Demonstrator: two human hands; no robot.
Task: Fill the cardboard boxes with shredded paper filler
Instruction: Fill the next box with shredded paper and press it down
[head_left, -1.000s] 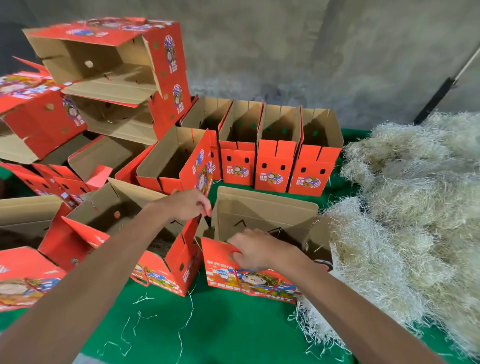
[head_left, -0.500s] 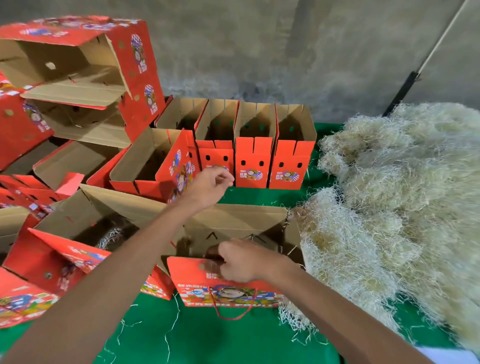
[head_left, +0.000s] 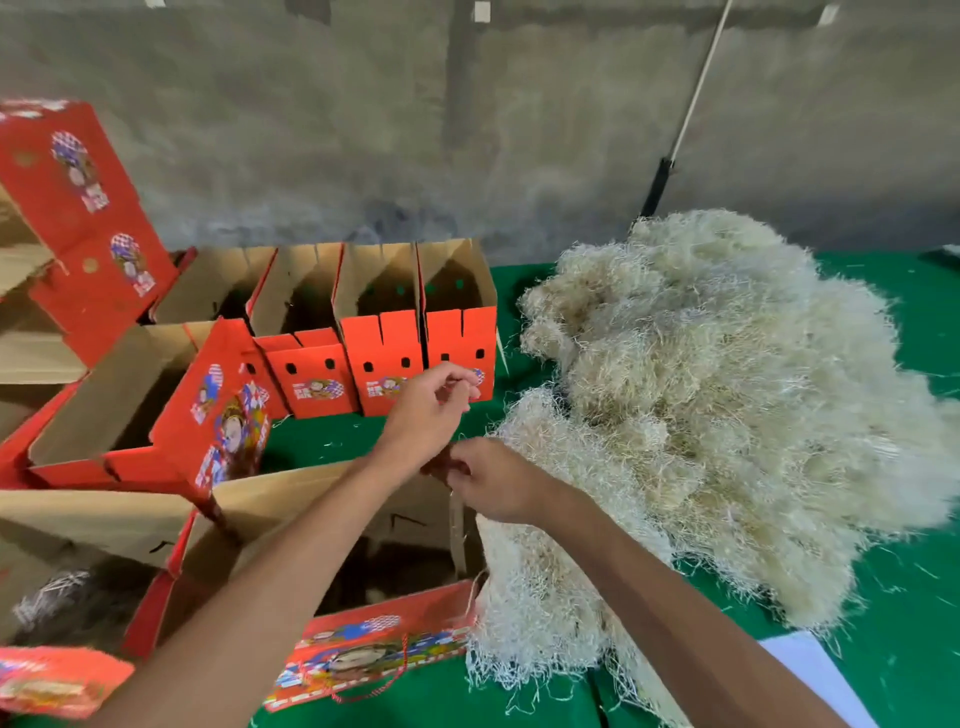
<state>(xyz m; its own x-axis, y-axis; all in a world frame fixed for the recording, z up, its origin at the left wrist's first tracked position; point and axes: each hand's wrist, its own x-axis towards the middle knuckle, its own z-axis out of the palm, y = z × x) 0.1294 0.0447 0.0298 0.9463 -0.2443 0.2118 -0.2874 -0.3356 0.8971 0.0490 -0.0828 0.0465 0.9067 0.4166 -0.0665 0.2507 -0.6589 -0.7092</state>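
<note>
An open red cardboard box (head_left: 332, 499) stands right in front of me, its brown inside dark and its printed front flap folded down. A big heap of pale shredded paper filler (head_left: 727, 389) lies on the right and presses against the box's right side. My left hand (head_left: 431, 410) hovers above the box's far edge, fingers loosely curled with nothing in them, close to the heap. My right hand (head_left: 493, 483) grips the top of the box's right side flap where the filler touches it.
A row of open red boxes (head_left: 384, 353) stands at the back, with tilted and stacked boxes (head_left: 78, 208) on the left. A box at the lower left (head_left: 62, 597) holds some filler. Green cloth (head_left: 909, 571) covers the table. A pole (head_left: 685, 114) leans on the grey wall.
My view swung right toward the heap. My left hand left the neighbouring box and moved right toward the filler. My right hand went from the box's front edge to its right flap.
</note>
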